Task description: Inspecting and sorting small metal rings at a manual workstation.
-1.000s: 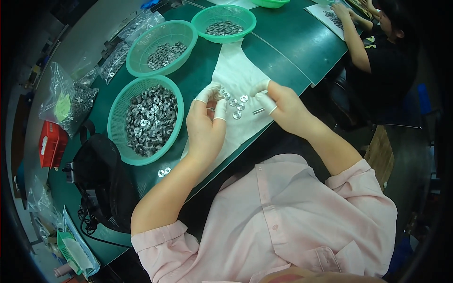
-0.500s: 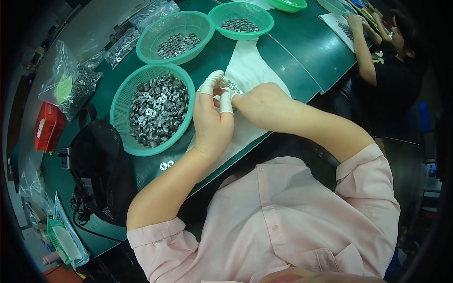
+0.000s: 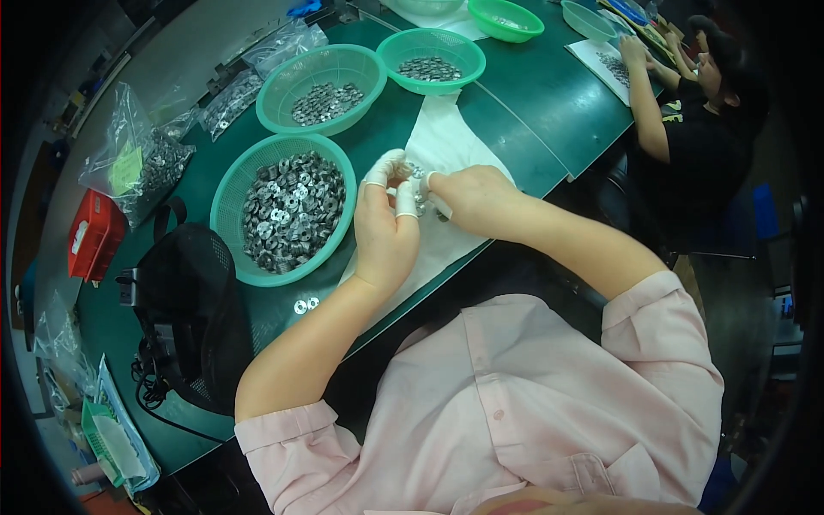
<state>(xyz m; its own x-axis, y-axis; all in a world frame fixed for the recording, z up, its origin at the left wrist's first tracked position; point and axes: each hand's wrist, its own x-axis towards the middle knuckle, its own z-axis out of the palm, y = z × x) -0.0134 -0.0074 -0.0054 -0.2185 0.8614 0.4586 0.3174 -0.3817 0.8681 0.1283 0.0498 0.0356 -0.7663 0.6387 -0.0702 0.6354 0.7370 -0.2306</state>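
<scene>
White finger cots cover several fingertips of my left hand, whose fingers curl around small round metal pieces with holes. My right hand, also with finger cots, pinches at these pieces from the right; its fingertips touch or nearly touch the left ones. Both hands are over a white cloth on the green table. Left of my left hand stands a green mesh basket heaped with the same kind of metal pieces. Two loose metal discs lie below it near my left forearm.
Two more green baskets with metal pieces stand farther back. A black mesh bag, a red box and clear bags of parts are at left. A person works at far right.
My right hand has shifted slightly right and away from my left fingers, showing more of the metal pieces between them. The view has tilted a little, so the baskets appear lower.
</scene>
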